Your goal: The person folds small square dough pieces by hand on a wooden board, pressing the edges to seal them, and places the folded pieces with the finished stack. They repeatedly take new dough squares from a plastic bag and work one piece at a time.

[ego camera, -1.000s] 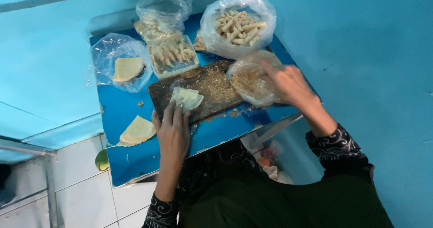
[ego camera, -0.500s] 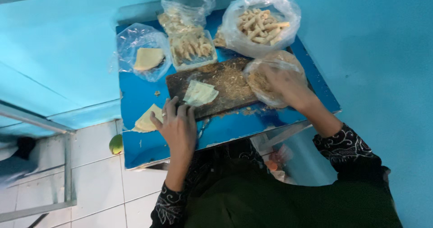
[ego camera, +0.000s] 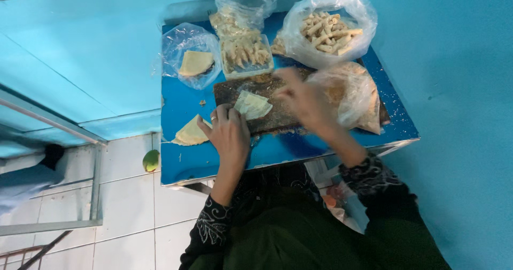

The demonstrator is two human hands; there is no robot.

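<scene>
A pale thin pastry sheet [ego camera: 253,105] lies on a dark crumb-strewn board [ego camera: 278,121] on the blue table [ego camera: 214,163]. My left hand [ego camera: 230,134] rests at the board's near left edge, and its fingertips pin the sheet's left corner. Blurred with motion, my right hand [ego camera: 302,96] hovers over the board just right of the sheet, beside a clear bag of brown crumbs [ego camera: 350,94]. Whether it carries anything is unclear. A folded triangular pastry [ego camera: 189,134] lies on the table left of my left hand.
At the table's far side stand a bag with a folded pastry [ego camera: 195,61], a clear tub of stick rolls [ego camera: 246,53] and a bag of rolled sticks [ego camera: 328,32]. Blue walls close in on the left and right. A green fruit [ego camera: 151,160] lies on the white tiled floor.
My right hand has come out of the crumb bag and swung left over the board toward the sheet. My left hand stays at the sheet. The camera view has shifted.
</scene>
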